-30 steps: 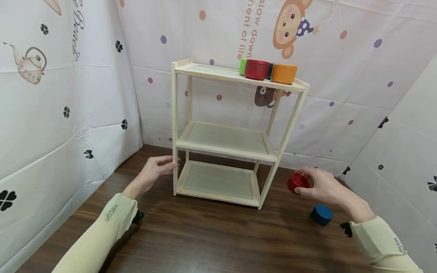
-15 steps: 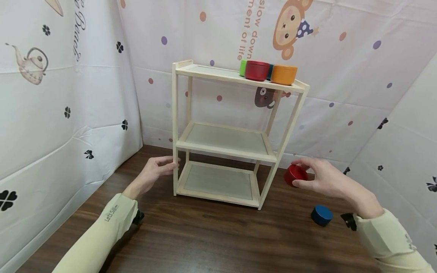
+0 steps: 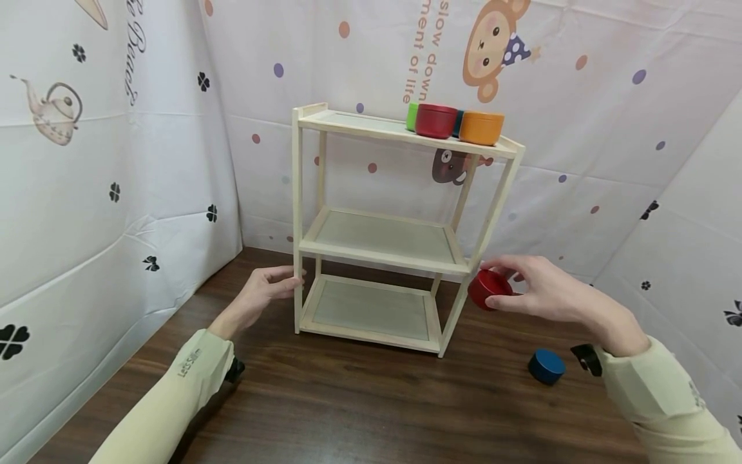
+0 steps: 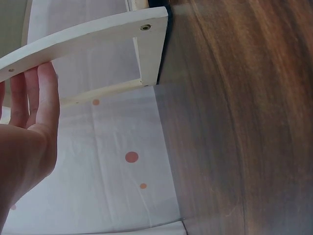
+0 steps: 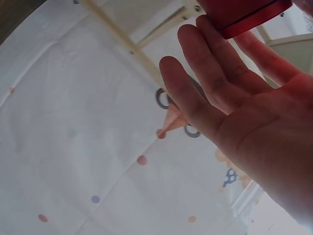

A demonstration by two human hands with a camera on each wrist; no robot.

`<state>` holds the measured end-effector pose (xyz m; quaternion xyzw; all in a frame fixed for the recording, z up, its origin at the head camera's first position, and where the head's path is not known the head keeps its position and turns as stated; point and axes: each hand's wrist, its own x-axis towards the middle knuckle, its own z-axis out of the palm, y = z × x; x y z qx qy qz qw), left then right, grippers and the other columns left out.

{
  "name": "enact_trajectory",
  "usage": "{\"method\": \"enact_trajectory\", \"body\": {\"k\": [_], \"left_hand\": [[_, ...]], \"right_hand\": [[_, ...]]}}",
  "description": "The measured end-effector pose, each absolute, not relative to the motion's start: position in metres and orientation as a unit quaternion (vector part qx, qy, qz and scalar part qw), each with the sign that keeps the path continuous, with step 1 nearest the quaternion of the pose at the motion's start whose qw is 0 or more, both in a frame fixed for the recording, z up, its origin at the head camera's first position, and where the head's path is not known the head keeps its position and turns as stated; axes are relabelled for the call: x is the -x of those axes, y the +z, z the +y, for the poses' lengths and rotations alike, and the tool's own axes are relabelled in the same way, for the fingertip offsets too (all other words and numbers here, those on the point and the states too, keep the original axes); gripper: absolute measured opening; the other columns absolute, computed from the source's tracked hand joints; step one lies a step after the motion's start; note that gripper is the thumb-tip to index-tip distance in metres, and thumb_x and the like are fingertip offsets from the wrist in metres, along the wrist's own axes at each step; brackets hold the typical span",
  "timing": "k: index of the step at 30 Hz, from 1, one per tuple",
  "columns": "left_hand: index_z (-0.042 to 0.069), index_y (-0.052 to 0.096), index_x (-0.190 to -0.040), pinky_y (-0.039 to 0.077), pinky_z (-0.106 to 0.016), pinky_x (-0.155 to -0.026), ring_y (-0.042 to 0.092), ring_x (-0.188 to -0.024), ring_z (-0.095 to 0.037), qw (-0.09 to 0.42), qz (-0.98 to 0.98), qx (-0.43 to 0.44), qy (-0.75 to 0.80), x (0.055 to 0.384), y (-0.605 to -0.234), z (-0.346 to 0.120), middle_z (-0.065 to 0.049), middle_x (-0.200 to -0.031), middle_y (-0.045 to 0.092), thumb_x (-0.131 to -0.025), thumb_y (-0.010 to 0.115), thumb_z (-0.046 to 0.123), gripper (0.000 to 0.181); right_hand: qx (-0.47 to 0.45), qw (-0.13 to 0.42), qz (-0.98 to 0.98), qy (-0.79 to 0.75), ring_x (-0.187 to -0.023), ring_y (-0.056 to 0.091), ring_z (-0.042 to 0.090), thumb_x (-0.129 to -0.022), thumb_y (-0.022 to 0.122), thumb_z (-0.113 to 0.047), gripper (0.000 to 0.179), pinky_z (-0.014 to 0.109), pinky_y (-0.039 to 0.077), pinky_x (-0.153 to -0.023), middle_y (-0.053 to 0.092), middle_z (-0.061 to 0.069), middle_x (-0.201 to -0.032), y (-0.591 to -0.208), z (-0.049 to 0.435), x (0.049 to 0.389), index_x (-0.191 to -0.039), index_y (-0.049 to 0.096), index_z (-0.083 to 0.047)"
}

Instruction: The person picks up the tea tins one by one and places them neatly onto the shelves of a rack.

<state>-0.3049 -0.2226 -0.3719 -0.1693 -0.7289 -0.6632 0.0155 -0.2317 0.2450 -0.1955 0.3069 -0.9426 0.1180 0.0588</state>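
A pale wooden three-tier shelf rack (image 3: 385, 261) stands on the dark table. At its front left post, my left hand (image 3: 261, 293) holds on below the middle tier, thumb in front; in the left wrist view the fingertips (image 4: 48, 73) go behind the post. My right hand (image 3: 553, 290) pinches a round red tin (image 3: 489, 289) between thumb and fingers, raised off the table just outside the rack's right front post. The right wrist view shows only part of this tin (image 5: 249, 14), above spread fingers. A round blue tin (image 3: 547, 367) sits on the table below the right hand.
Along the right half of the top tier stand another red tin (image 3: 436, 121), an orange tin (image 3: 481, 128), a green tin (image 3: 412, 117) and a mostly hidden dark blue one (image 3: 458, 122). A printed white curtain (image 3: 371, 71) encloses the back and sides.
My right hand has carried the red tin up and leftward, toward the rack's right post. The left hand stays at the left post, and the blue tin has not moved.
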Motion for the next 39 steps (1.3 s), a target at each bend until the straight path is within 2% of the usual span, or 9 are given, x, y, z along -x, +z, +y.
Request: {"method": "enact_trajectory", "body": {"k": [3,7,15,20,27,29,31,35,39], "left_hand": [[-0.005,0.054,-0.132,0.056,-0.032,-0.093,0.066,-0.103,-0.005,0.015,-0.729,0.169,-0.663,0.305,-0.372,-0.222,0.014,-0.108,0.071,-0.094,0.064,0.023,0.049],[-0.005,0.055,-0.132,0.055,-0.034,-0.095,0.066,-0.102,-0.005,0.013,-0.732,0.167,-0.661,0.305,-0.372,-0.223,0.013,-0.109,0.070,-0.093,0.065,0.024,0.049],[-0.004,0.054,-0.133,0.055,-0.037,-0.096,0.066,-0.103,-0.005,0.011,-0.733,0.167,-0.659,0.305,-0.373,-0.223,0.011,-0.111,0.070,-0.093,0.065,0.025,0.050],[-0.005,0.054,-0.132,0.055,-0.035,-0.095,0.066,-0.102,-0.006,0.012,-0.732,0.168,-0.660,0.305,-0.373,-0.223,0.011,-0.110,0.070,-0.093,0.065,0.025,0.050],[-0.006,0.054,-0.132,0.056,-0.031,-0.093,0.061,-0.118,-0.026,0.015,-0.726,0.171,-0.667,0.304,-0.372,-0.223,0.012,-0.111,0.070,-0.093,0.065,0.023,0.050],[-0.005,0.054,-0.132,0.056,-0.030,-0.092,0.060,-0.119,-0.028,0.016,-0.725,0.169,-0.667,0.304,-0.372,-0.222,0.012,-0.110,0.070,-0.093,0.065,0.023,0.049],[-0.005,0.055,-0.131,0.056,-0.029,-0.092,0.061,-0.118,-0.026,0.016,-0.725,0.168,-0.668,0.303,-0.372,-0.222,0.013,-0.110,0.070,-0.093,0.065,0.023,0.049],[-0.007,0.053,-0.133,0.056,-0.029,-0.091,0.064,-0.110,-0.013,0.014,-0.721,0.171,-0.671,0.302,-0.371,-0.222,0.013,-0.109,0.070,-0.093,0.065,0.023,0.051],[-0.007,0.051,-0.133,0.056,-0.028,-0.091,0.065,-0.104,-0.006,0.014,-0.720,0.173,-0.672,0.302,-0.371,-0.221,0.014,-0.109,0.070,-0.093,0.065,0.023,0.052]], "right_hand": [[-0.329,0.065,-0.935,0.115,-0.091,0.060,0.009,-0.083,0.075,-0.034,0.040,0.029,0.055,-0.076,0.067,-0.009,-0.097,-0.190,0.238,0.231,-0.118,0.062,-0.019],[-0.350,0.073,-0.928,0.105,-0.090,0.060,0.006,-0.084,0.075,-0.031,0.039,0.035,0.055,-0.083,0.067,-0.011,-0.096,-0.182,0.228,0.231,-0.118,0.062,-0.018],[-0.359,0.045,-0.924,0.125,-0.094,0.061,0.012,-0.084,0.074,-0.030,0.045,0.034,0.056,-0.081,0.068,-0.006,-0.099,-0.162,0.205,0.228,-0.124,0.059,-0.015],[-0.379,0.052,-0.915,0.127,-0.096,0.063,0.013,-0.085,0.074,-0.027,0.047,0.036,0.057,-0.083,0.069,-0.002,-0.103,-0.146,0.188,0.226,-0.126,0.058,-0.012],[-0.402,0.064,-0.903,0.140,-0.096,0.062,0.015,-0.085,0.075,-0.026,0.046,0.041,0.058,-0.085,0.069,0.001,-0.105,-0.123,0.164,0.225,-0.125,0.058,-0.012],[-0.404,0.069,-0.900,0.148,-0.095,0.063,0.015,-0.084,0.075,-0.025,0.046,0.041,0.058,-0.085,0.069,0.001,-0.104,-0.117,0.157,0.225,-0.125,0.058,-0.012],[-0.405,0.076,-0.898,0.154,-0.094,0.063,0.015,-0.084,0.075,-0.023,0.046,0.041,0.057,-0.086,0.070,0.002,-0.104,-0.111,0.151,0.226,-0.125,0.058,-0.012],[-0.399,0.092,-0.899,0.156,-0.095,0.063,0.017,-0.084,0.075,-0.022,0.044,0.040,0.058,-0.085,0.069,0.004,-0.105,-0.096,0.141,0.226,-0.124,0.059,-0.012],[-0.390,0.108,-0.901,0.157,-0.093,0.063,0.016,-0.086,0.073,-0.025,0.041,0.032,0.057,-0.083,0.068,0.005,-0.105,-0.081,0.131,0.226,-0.123,0.059,-0.014]]}}
